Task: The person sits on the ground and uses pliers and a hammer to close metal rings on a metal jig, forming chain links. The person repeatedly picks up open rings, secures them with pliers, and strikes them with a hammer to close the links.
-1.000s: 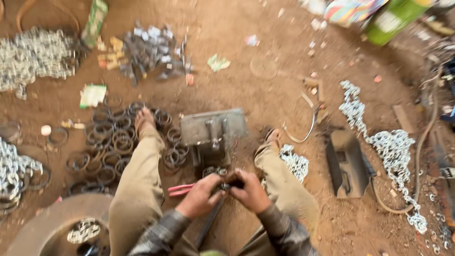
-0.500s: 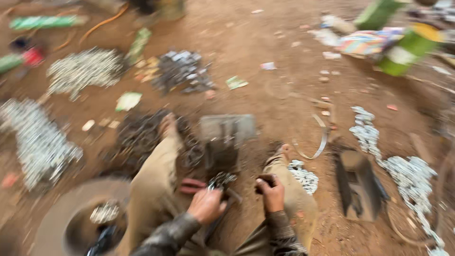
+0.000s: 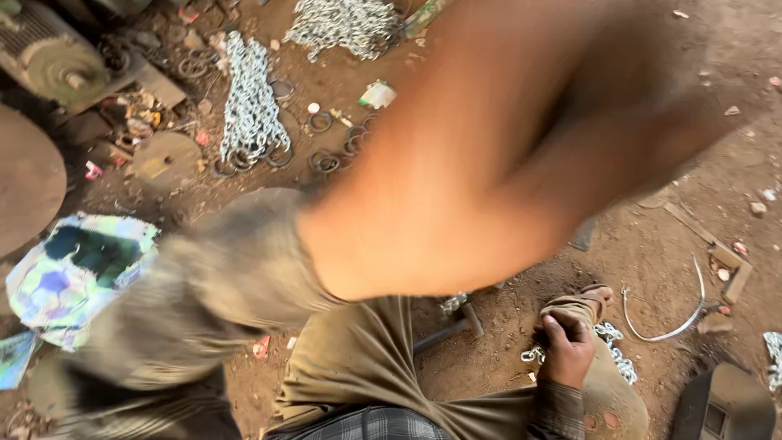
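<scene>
With right hand (image 3: pixel 566 352) at five o'clock curled shut on khaki trouser cuff (image 3: pixel 574 310) and motion-blurred left arm (image 3: pixel 489 163) hiding its grip, could snag silver link chain (image 3: pixel 617 361) beside that foot.

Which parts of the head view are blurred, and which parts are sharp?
Head view: the left hand, raised close to the camera, is a heavy motion smear; the right hand on the knee and the chains on the dirt ground look fairly sharp; light is soft.
</scene>
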